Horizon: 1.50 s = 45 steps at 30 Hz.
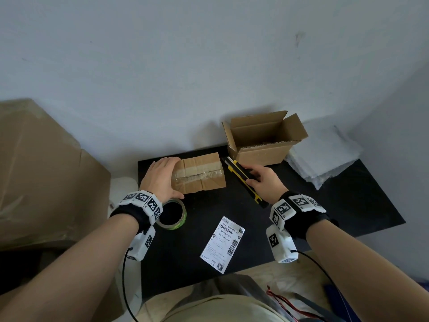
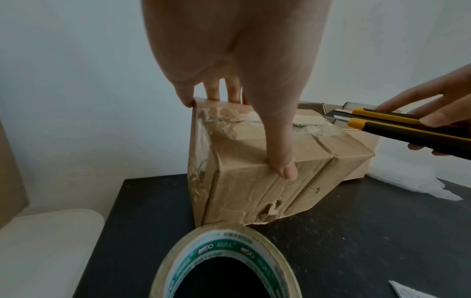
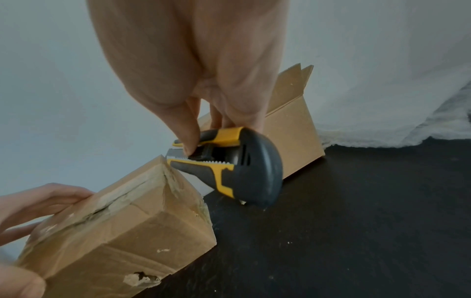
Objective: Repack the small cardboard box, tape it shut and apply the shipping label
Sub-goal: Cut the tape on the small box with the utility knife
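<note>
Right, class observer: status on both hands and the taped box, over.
Left hand grips taped box. Right hand holds utility knife at its far end. Tape roll, shipping label lying untouched.

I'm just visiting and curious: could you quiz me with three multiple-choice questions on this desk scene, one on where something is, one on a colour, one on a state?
1. Where does the label lie?
A. on the black mat, near the person
B. inside the open box
C. on the taped box

2. What colours is the knife?
A. red and white
B. yellow and black
C. all blue

3. How is the far box?
A. taped shut
B. crushed flat
C. open, flaps up

Answers: 1 A, it lies flat on the mat; 2 B, seen in the right hand; 3 C, its flaps stand up.
</note>
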Each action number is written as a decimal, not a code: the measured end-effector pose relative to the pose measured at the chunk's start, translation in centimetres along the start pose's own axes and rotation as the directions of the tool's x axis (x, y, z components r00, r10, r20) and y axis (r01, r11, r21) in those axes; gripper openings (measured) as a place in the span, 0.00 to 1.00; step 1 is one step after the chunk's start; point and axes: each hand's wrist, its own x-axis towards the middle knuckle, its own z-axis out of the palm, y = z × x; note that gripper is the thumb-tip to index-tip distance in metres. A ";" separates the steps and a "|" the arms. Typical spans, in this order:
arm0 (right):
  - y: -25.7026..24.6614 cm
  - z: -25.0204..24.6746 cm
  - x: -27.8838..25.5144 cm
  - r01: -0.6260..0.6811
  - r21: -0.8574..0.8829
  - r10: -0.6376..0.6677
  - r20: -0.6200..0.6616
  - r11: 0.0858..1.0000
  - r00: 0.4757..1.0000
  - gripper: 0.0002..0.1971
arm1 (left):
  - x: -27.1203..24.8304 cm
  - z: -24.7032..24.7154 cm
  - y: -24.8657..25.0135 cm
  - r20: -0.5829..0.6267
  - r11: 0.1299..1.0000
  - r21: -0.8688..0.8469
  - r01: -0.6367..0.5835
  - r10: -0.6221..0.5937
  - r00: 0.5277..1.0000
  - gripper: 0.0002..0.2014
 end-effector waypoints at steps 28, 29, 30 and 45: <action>0.7 0.4 -1.5 0.015 -0.137 -0.008 0.050 0.990 0.999 0.26 | -0.1 -0.3 0.3 -0.012 1.000 -0.009 0.016 -0.017 1.000 0.51; 0.6 0.5 -1.7 0.018 -0.137 -0.010 0.053 0.990 0.999 0.26 | 0.0 -0.3 0.3 -0.012 1.000 -0.011 0.018 -0.018 1.000 0.51; 0.7 0.5 -1.9 0.018 -0.134 -0.010 0.056 0.991 0.998 0.26 | 0.0 -0.2 0.3 -0.011 1.000 -0.008 0.017 -0.018 1.000 0.51; 2.3 1.2 -3.0 -0.034 0.000 0.034 -0.022 0.999 0.999 0.25 | 0.3 -0.1 0.2 -0.008 0.997 -0.063 0.054 -0.054 0.998 0.51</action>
